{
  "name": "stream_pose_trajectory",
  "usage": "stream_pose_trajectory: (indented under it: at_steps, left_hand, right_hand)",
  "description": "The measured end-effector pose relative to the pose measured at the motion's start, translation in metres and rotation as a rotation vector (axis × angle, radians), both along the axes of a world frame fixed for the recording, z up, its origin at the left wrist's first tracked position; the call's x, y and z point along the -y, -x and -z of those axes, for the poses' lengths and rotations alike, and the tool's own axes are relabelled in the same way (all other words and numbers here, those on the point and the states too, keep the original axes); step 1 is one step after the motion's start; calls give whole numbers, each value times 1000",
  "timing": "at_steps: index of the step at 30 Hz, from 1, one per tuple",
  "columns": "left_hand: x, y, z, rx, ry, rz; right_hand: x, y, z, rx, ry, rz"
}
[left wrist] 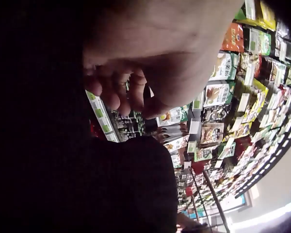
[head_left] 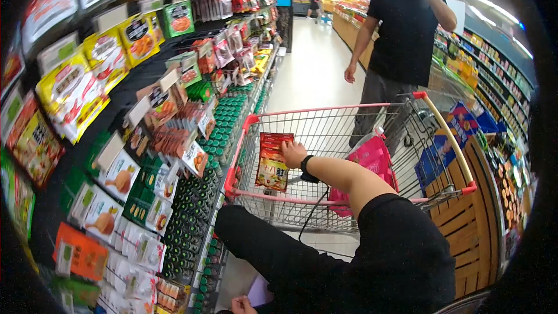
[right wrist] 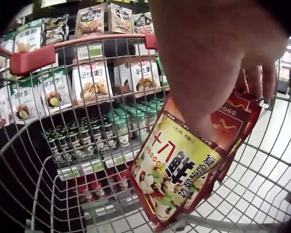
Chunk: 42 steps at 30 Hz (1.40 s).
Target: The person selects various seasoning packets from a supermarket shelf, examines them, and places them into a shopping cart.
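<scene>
Inside the shopping cart [head_left: 325, 104], my right hand [head_left: 295, 155] grips a few red and yellow seasoning packets [head_left: 272, 166] by their upper edge. In the right wrist view the thumb of the right hand [right wrist: 203, 73] presses on the front seasoning packet [right wrist: 177, 167], and more packets fan out behind it. The packets hang tilted within the wire basket. Low by my body, my left hand [head_left: 243, 305] is partly cut off by the frame. The left wrist view shows that left hand [left wrist: 155, 73] with loosely bent fingers and nothing visible in them.
A pink bag [head_left: 372, 160] sits in the cart's right side. Shelves of hanging food packets [head_left: 104, 52] and green-capped bottles [head_left: 229, 116] line the left. A person in a black shirt [head_left: 401, 35] stands beyond the cart. A wooden slatted display [head_left: 471, 238] borders the right.
</scene>
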State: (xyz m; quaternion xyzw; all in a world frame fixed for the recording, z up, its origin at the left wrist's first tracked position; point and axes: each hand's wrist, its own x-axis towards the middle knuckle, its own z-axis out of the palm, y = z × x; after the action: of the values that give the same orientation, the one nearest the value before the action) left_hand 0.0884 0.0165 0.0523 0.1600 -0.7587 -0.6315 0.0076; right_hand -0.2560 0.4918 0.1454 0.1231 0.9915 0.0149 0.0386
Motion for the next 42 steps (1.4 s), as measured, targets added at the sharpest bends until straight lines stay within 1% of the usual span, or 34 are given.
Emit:
stream_pose_trajectory:
  at_steps: [1,2,5,8,9,11,13,14,15,16,17,20,24,26,29,30,31,32,35,38,39,42]
  left_hand:
    - [-2,-2,-1,-22,0,16]
    - [-2,-5,-3,-40,1,28]
    - [-1,-4,-11,149,4,95]
    - [-5,1,1,83,26,161]
    - [-5,2,3,56,78,178]
    - [-10,12,-7,-8,186,211]
    - [-12,19,-2,13,218,225]
    - [-13,22,-1,22,232,232]
    - [-14,24,0,34,212,241]
    - [-18,28,-9,48,191,252]
    - [-20,30,-14,62,171,263]
    - [-20,33,-12,59,81,271]
    - [-13,38,2,50,29,260]
    - [-16,47,-3,8,15,245]
    - [-26,62,-17,2,-36,219]
    - [-32,65,-27,16,-92,238]
    - [-38,68,-41,29,-149,260]
    - [-44,70,-52,42,-208,282]
    - [-55,71,-67,47,-228,312]
    - [-54,70,-63,49,-245,345]
    - [-49,68,-52,47,-242,335]
    - [-23,64,1,34,-201,315]
  right_hand:
    - [4,-5,-2,-47,-127,-17]
    - [1,-1,0,-57,-148,-35]
    - [-6,6,-5,-97,-232,-106]
    - [-14,12,-3,-132,-114,-138]
    - [-21,20,9,-182,-120,-164]
    - [-22,22,6,-155,-118,-204]
    - [-19,21,5,-178,-114,-231]
    - [-17,21,3,-149,-104,-237]
    - [-16,21,0,-122,-98,-243]
    - [-14,18,-6,-94,-91,-247]
    - [-11,15,-12,-81,-23,-209]
    - [-6,10,-14,-72,36,-149]
    - [0,3,-22,-40,3,-170]
    - [7,2,-32,-14,-35,-187]
    - [15,2,-35,-38,-55,-204]
    - [11,-1,-37,-45,-68,-201]
    - [5,2,-27,-81,-95,-237]
    - [2,0,-23,-153,-149,-274]
    - [-5,2,-25,-137,-111,-249]
    - [-7,-5,-34,-144,-72,-223]
    - [-7,-7,-39,-148,-57,-214]
    - [-9,-7,-46,-223,-8,-233]
